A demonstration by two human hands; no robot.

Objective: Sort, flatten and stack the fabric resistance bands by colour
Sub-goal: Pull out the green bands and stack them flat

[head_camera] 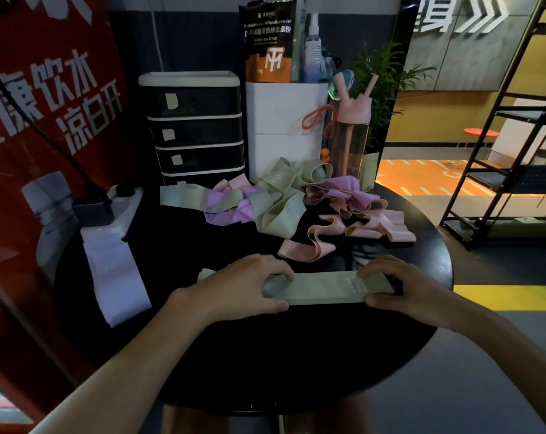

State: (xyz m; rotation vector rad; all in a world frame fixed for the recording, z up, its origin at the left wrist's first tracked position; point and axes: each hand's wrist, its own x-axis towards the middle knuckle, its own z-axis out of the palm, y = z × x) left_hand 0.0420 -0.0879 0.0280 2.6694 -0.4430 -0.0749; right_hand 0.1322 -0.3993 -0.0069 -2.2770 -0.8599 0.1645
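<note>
Green resistance bands [325, 288] lay in a flat stack at the front middle of a round black table [296, 355]. The table stood in a dim room between a red banner [46, 104] with white characters on the left and a black shelf rack [500, 151] on the right. At the table's back stood a black drawer unit [196, 130], a white box [284, 130], a pink bottle [351, 136] and a potted plant [381, 76]. A white power strip [109, 211] sat at the left edge.

The stack's long axis ran left to right across the person, its right end slightly farther away. It looked sage green, straight-edged and several layers thick, with pale print near the right end.

The left hand [243, 286] gripped the left end, fingers curled on top and thumb against the near edge. The right hand [403, 286] held the right end the same way.

Behind the stack, a loose pile of bands [281, 198] in green, purple and pink lay twisted together. Pale lilac bands [115, 274] lay flat at the left, running from the power strip towards the person.
</note>
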